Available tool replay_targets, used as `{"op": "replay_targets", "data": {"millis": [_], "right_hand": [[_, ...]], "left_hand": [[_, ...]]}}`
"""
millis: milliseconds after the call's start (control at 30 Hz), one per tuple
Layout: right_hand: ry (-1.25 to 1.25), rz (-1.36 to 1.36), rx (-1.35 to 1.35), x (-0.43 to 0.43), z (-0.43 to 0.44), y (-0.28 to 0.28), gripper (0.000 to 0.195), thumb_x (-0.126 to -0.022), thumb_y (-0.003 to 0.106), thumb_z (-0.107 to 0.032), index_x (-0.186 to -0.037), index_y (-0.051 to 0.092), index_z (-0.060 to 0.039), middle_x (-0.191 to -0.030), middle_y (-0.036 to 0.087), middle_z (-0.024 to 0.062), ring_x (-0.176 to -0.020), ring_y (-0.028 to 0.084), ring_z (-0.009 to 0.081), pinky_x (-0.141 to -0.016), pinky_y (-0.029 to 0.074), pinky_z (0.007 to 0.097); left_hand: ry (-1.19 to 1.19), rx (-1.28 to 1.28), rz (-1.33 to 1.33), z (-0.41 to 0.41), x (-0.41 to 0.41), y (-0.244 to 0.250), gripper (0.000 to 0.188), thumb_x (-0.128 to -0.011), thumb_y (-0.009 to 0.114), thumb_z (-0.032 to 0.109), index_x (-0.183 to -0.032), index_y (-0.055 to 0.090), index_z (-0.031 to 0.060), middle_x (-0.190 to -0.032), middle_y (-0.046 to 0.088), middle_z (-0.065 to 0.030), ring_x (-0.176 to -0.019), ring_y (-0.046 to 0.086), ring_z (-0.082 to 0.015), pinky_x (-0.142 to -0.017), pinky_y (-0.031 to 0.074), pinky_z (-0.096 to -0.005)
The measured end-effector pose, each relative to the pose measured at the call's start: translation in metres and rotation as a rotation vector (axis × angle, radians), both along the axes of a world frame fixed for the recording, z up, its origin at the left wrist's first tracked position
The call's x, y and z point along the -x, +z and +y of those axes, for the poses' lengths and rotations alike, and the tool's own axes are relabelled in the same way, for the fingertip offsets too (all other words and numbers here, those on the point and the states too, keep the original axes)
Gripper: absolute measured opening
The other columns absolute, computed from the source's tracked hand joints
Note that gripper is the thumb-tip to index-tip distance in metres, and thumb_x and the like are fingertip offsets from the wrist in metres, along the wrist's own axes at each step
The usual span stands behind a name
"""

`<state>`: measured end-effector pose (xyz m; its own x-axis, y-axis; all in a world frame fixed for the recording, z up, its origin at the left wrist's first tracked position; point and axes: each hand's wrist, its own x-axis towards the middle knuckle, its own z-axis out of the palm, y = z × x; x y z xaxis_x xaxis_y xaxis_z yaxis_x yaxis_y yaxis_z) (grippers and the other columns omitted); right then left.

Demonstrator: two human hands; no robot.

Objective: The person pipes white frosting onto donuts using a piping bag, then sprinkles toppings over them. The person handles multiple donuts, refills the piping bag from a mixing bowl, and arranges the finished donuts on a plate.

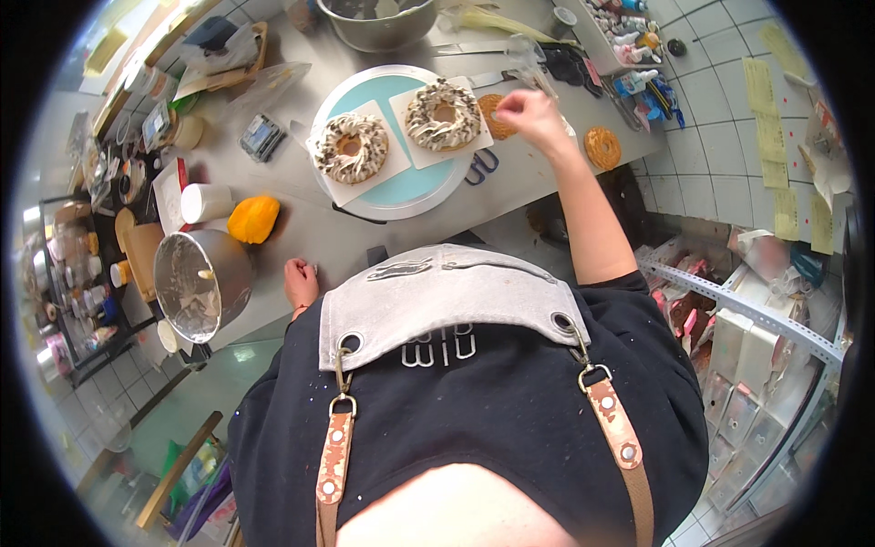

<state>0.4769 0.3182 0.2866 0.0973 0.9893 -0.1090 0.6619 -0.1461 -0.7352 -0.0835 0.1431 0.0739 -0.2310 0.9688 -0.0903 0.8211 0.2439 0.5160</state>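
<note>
My right hand [530,117] is over a ring-shaped pastry top [489,113], fingertips pinched together. Whether anything is between them cannot be made out. Just left of it, two cream-topped pastry rings with dark crumbs sit on white square cards: the right ring [414,123] and the left ring [327,164]. Both cards rest on a round turntable [396,211] with a pale blue centre. Another plain pastry ring [602,148] lies near the counter's right end. Fingers curled, my left hand [300,280] rests at the counter's front edge, with nothing visible in it.
A cream-smeared metal mixing bowl [236,294] lies tilted at left, beside a yellow-orange cloth-like item [254,219] and a white tub [206,203]. Blue-handled scissors [482,166] lie by the turntable. Another metal bowl [379,34], a digital device [262,137] and a bottle bin [618,37] stand farther back.
</note>
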Motion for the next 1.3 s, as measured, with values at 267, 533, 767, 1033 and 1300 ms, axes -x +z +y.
{"op": "replay_targets", "data": {"millis": [267, 533, 767, 1033, 1300], "right_hand": [[-0.107, 0.106, -0.094, 0.023, -0.031, -0.071, 0.017, -0.078, 0.077, -0.013, -0.092, 0.072, -0.0043, -0.093, 0.068, 0.0118, -0.086, 0.068, 0.0274, -0.079, 0.055, 0.0386], [-0.091, 0.188, -0.189, 0.019, -0.024, -0.084, 0.009, -0.080, 0.073, -0.010, -0.085, 0.070, -0.0027, -0.086, 0.065, 0.0132, -0.080, 0.066, 0.0297, -0.075, 0.054, 0.0404], [-0.061, 0.220, -0.136, 0.012, -0.021, -0.076, 0.012, -0.079, 0.072, -0.010, -0.087, 0.069, -0.0018, -0.086, 0.064, 0.0126, -0.083, 0.066, 0.0293, -0.077, 0.054, 0.0401], [-0.045, 0.192, -0.135, 0.015, -0.019, -0.078, 0.012, -0.079, 0.072, -0.012, -0.085, 0.069, -0.0023, -0.087, 0.064, 0.0119, -0.082, 0.065, 0.0280, -0.079, 0.054, 0.0386], [-0.012, 0.328, -0.158, 0.010, -0.011, 0.002, 0.010, -0.083, 0.071, -0.010, -0.089, 0.070, -0.0024, -0.087, 0.066, 0.0114, -0.081, 0.067, 0.0241, -0.073, 0.055, 0.0363]], "left_hand": [[0.044, 0.090, -0.122, -0.020, 0.020, -0.024, 0.018, -0.087, 0.064, 0.008, -0.103, 0.059, 0.0003, -0.095, 0.066, -0.0135, -0.077, 0.064, -0.0239, -0.070, 0.053, -0.0364], [-0.006, 0.218, -0.091, -0.028, 0.030, -0.022, 0.024, -0.087, 0.066, 0.011, -0.110, 0.060, 0.0041, -0.092, 0.068, -0.0096, -0.071, 0.063, -0.0198, -0.066, 0.053, -0.0347], [-0.018, 0.240, -0.109, -0.028, 0.022, -0.017, 0.025, -0.088, 0.067, 0.012, -0.112, 0.061, 0.0048, -0.094, 0.070, -0.0097, -0.074, 0.066, -0.0192, -0.067, 0.054, -0.0336], [0.026, 0.319, -0.132, -0.038, 0.035, -0.027, 0.026, -0.090, 0.067, 0.014, -0.113, 0.061, 0.0037, -0.098, 0.071, -0.0112, -0.080, 0.069, -0.0215, -0.071, 0.055, -0.0343], [0.098, 0.323, -0.125, -0.049, 0.004, -0.005, 0.025, -0.090, 0.066, 0.014, -0.112, 0.062, 0.0014, -0.101, 0.070, -0.0154, -0.087, 0.068, -0.0271, -0.079, 0.054, -0.0393]]}}
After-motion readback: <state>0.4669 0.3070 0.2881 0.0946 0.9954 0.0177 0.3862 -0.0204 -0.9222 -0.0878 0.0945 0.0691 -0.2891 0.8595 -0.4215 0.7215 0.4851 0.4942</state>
